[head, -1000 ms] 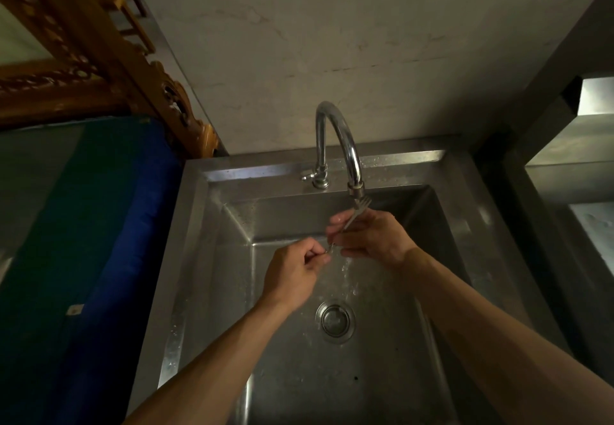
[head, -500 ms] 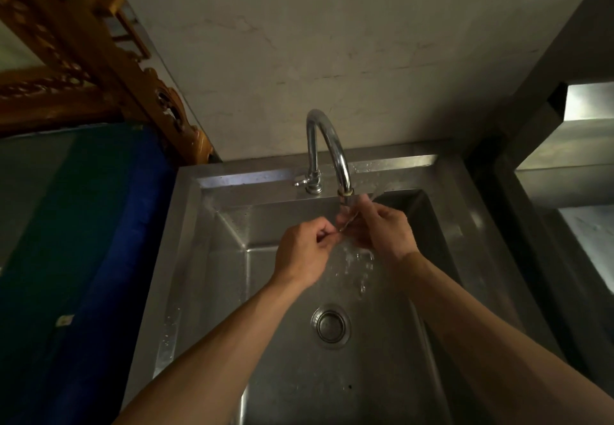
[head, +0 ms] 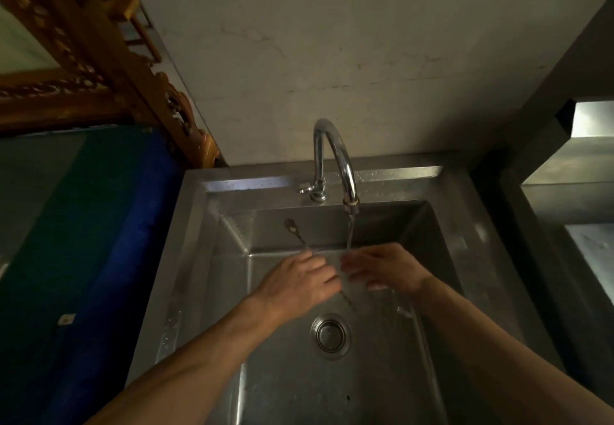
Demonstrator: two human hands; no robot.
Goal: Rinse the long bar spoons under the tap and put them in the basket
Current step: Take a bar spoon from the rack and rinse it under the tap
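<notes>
A long bar spoon (head: 291, 226) slants across the steel sink (head: 199, 258), its small bowl up at the left and its thin stem running down to the right toward the drain. My left hand (head: 299, 283) grips the stem around its middle. My right hand (head: 385, 271) is blurred just to the right, fingers stretched toward the stem, under the stream of water that runs from the curved chrome tap (head: 335, 148). No basket is in view.
The round drain (head: 330, 336) sits in the sink floor below the hands. A blue and green surface (head: 83, 242) lies to the left, with a carved wooden frame (head: 99, 69) above it. Steel shelving (head: 584, 192) stands on the right.
The spoon has turned: its bowl now points up left and both hands have dropped lower in the sink. My right hand has let go of the spoon's upper end.
</notes>
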